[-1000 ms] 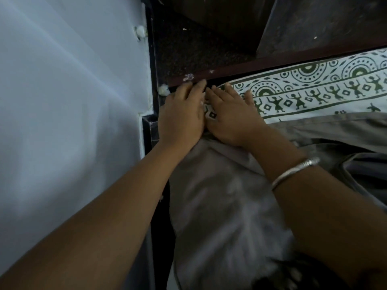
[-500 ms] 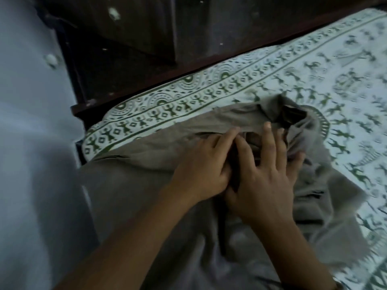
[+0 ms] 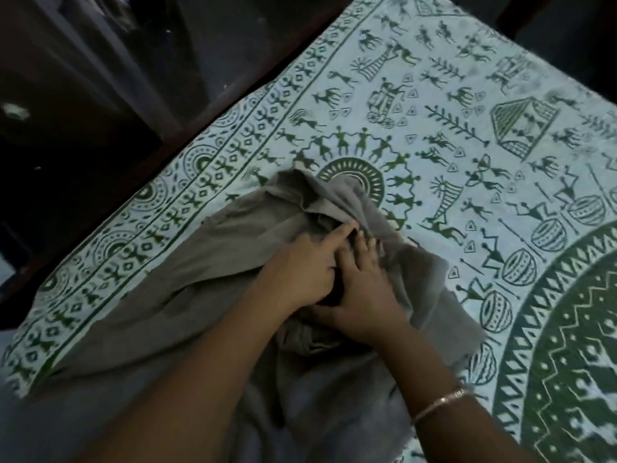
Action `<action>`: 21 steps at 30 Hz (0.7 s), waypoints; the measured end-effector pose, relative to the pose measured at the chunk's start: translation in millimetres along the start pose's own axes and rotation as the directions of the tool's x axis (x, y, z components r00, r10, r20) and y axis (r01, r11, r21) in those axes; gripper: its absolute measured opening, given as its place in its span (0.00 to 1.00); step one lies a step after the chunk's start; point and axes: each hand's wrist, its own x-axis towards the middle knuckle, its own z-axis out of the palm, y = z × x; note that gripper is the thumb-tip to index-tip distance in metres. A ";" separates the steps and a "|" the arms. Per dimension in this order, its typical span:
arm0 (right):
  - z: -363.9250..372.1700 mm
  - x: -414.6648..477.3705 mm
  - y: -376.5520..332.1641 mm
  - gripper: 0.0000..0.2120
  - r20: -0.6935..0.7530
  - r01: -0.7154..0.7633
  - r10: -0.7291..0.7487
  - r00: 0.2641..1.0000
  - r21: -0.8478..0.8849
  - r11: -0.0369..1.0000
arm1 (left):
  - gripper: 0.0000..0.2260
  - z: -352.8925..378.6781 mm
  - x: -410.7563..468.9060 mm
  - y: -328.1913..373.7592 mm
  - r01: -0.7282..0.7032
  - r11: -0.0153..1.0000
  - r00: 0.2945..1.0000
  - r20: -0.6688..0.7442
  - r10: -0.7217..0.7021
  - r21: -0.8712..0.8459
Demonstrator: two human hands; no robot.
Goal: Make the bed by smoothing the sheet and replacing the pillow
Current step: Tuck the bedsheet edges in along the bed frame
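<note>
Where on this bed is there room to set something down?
Free: printed sheet right of the grey cloth, to the far edge. Narrow: border strip between cloth and bed frame. Crowded: near left, left hand and right hand on the bunched cloth.

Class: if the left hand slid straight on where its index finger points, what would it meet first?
Probably the bunched grey cloth right ahead of the left hand, before the printed sheet.
</note>
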 end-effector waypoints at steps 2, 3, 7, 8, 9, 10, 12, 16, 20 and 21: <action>0.9 11.5 3.4 0.57 0.051 -0.008 0.008 0.999 -0.015 1.000 | 0.32 2.0 15.3 -4.8 0.026 0.999 0.998 0.059 -0.028 0.039; 1.9 17.1 4.0 0.57 0.064 -0.011 0.013 0.998 -0.021 1.000 | 0.32 2.5 22.3 -6.2 0.042 0.997 0.995 0.086 -0.047 0.062; 6.2 27.7 9.8 0.56 0.075 -0.028 0.025 0.997 0.032 0.999 | 0.34 8.7 37.9 -4.8 0.125 0.983 0.984 0.113 -0.140 0.131; 7.4 28.7 10.7 0.55 0.069 -0.025 0.023 0.997 0.025 0.999 | 0.34 12.7 37.9 -3.6 0.157 0.974 0.980 0.098 -0.174 0.163; 9.0 28.9 10.7 0.54 0.061 -0.026 0.025 0.998 0.008 1.000 | 0.33 16.1 36.9 -1.2 0.187 0.965 0.974 0.091 -0.206 0.183; 11.3 28.9 10.3 0.53 0.047 -0.036 0.036 0.998 -0.005 0.999 | 0.32 20.0 36.8 -0.2 0.208 0.959 0.969 0.094 -0.229 0.192; 18.4 31.3 7.8 0.50 -0.002 -0.067 0.067 0.998 -0.017 0.998 | 0.32 26.8 40.8 -4.5 0.202 0.963 0.970 0.097 -0.222 0.179; 28.7 35.9 6.4 0.46 -0.063 -0.080 0.077 0.995 -0.045 0.996 | 0.30 33.2 49.2 -16.8 0.175 0.972 0.979 0.080 -0.189 0.155; 30.0 35.8 7.5 0.41 -0.082 -0.078 0.077 0.994 -0.012 0.997 | 0.31 34.1 48.8 -18.0 0.129 0.976 0.984 0.098 -0.148 0.175; 30.2 35.4 7.1 0.40 -0.091 -0.080 0.079 0.993 -0.008 0.997 | 0.32 32.9 49.1 -19.0 0.123 0.977 0.984 0.106 -0.143 0.172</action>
